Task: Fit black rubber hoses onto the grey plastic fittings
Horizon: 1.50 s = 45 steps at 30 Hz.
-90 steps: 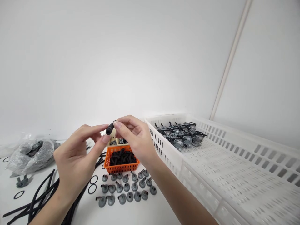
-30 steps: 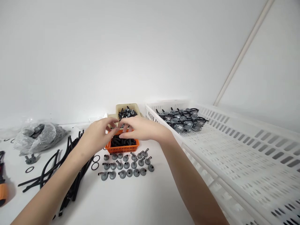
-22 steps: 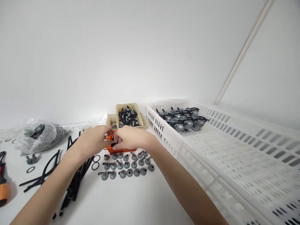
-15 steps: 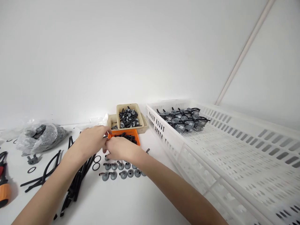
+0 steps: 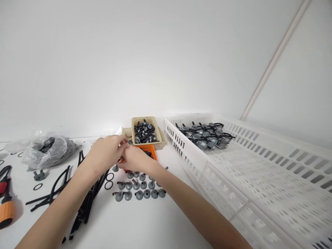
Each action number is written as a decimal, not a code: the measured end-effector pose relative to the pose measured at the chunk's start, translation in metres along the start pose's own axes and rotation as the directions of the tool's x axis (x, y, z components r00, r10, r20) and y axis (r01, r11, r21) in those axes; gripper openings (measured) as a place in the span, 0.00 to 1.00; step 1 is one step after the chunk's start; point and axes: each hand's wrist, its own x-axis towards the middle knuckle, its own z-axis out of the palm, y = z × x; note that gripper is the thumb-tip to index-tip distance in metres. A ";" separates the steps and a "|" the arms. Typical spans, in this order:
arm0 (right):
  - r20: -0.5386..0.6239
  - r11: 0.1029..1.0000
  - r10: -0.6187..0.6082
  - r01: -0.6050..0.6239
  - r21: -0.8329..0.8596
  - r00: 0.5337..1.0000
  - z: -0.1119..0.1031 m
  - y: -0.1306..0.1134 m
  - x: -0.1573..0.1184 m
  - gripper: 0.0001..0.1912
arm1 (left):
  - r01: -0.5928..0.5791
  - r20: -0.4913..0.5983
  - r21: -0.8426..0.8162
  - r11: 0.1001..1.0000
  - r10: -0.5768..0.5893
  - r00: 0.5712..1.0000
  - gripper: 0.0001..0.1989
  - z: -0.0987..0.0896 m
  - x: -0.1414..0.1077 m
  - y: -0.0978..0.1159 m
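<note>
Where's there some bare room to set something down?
Bare table shows this side of the grey fittings, between the forearms. The crate has open floor right of its parts. It's crowded where the left hand and right hand meet by the orange basket, and leftward among black tubes and bag.

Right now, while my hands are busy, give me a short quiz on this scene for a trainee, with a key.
1. What colour is the basket partly hidden behind the right hand? A) blue B) orange C) green
2. True or false: the bubble-wrap bag lies to the right of the white crate.
3. How many black rings lie between the black tubes and the rows of grey fittings?

Key: 1. B, orange. 2. False; it lies to the left. 3. Two.
</note>
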 end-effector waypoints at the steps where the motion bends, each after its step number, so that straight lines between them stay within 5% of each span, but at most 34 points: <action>1: -0.037 0.998 0.052 -0.050 0.044 0.998 -0.009 0.000 0.001 0.10 | 0.002 -0.073 -0.018 1.000 -0.003 0.997 0.16 -0.003 0.000 0.002; 4: -0.184 0.947 0.080 -0.017 0.322 0.980 -0.039 0.001 0.000 0.02 | -0.043 -0.335 -0.132 0.990 -0.004 0.942 0.15 -0.010 0.000 0.007; 7: -0.334 0.812 0.195 0.039 0.583 0.922 -0.067 -0.001 -0.004 0.08 | -0.139 -0.553 -0.267 0.954 -0.034 0.832 0.13 -0.016 -0.003 0.012; 12: -0.475 0.649 0.301 0.187 0.737 0.827 -0.093 -0.012 -0.014 0.12 | -0.263 -0.749 -0.298 0.917 -0.054 0.660 0.14 -0.021 -0.011 0.022; 17: -0.425 0.519 0.275 0.239 0.821 0.863 -0.101 -0.034 -0.022 0.10 | -0.415 -0.815 -0.272 0.868 0.021 0.579 0.16 -0.021 -0.018 0.027; 23: -0.323 0.363 0.147 0.253 0.897 0.935 -0.093 -0.046 -0.021 0.10 | -0.527 -0.913 -0.210 0.823 0.028 0.407 0.19 -0.020 -0.022 0.027; 28: -0.314 0.327 0.079 0.273 0.905 0.946 -0.089 -0.041 -0.021 0.10 | -0.517 -0.931 -0.164 0.840 0.041 0.362 0.22 -0.021 -0.022 0.025; 34: -0.302 0.374 0.022 0.272 0.887 0.953 -0.087 -0.037 -0.018 0.12 | -0.514 -0.927 -0.113 0.850 0.097 0.362 0.21 -0.020 -0.020 0.022; 40: -0.312 0.392 0.035 0.274 0.878 0.949 -0.085 -0.036 -0.016 0.12 | -0.580 -0.957 -0.013 0.815 0.158 0.244 0.23 -0.023 -0.015 0.022; 45: -0.311 0.391 0.056 0.266 0.881 0.949 -0.086 -0.036 -0.017 0.11 | -0.572 -0.963 -0.007 0.820 0.149 0.226 0.21 -0.022 -0.012 0.022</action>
